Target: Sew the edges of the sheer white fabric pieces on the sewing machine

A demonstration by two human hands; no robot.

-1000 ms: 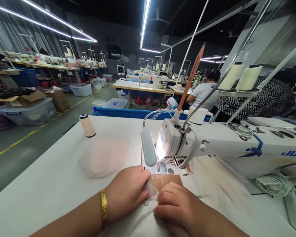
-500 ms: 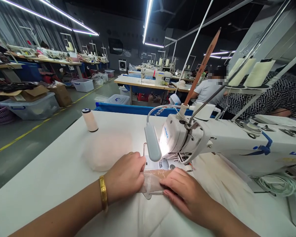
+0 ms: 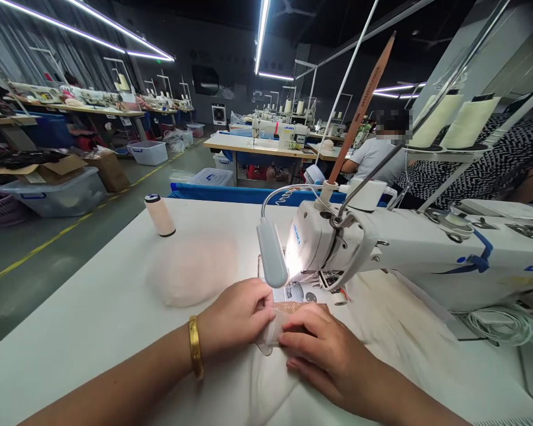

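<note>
Head view: one left hand [image 3: 244, 313], wearing a gold bangle [image 3: 195, 347] at the wrist, is pinching the left edge of a sheer fabric [image 3: 273, 331] between thumb and fingers. One right hand [image 3: 333, 349], palm down, is resting bent fingertips on the right side of the same fabric, thumb standing apart; whether it is gripping, one cannot tell.

The sheer fabric is lying on the white surface [image 3: 93, 313], on the near side of the needle area of a white sewing machine [image 3: 315, 236]. A glossy brown piece [image 3: 288, 307] is showing just beyond it, partly covered by the right hand.

Also on the surface: a pale pink cloth bundle [image 3: 195, 269] is lying beyond the left forearm, its outline blurred; a peach thread spool [image 3: 161, 218] with a dark top is standing near the far left corner. A grey lamp [image 3: 272, 254] is hanging beside the machine's lit front; a brown pencil [image 3: 359, 112] is leaning upward from the machine's top. A blue tie [image 3: 482, 254] is circling the machine arm — a coiled pale cable [image 3: 509, 325] is lying below, at right.
</note>
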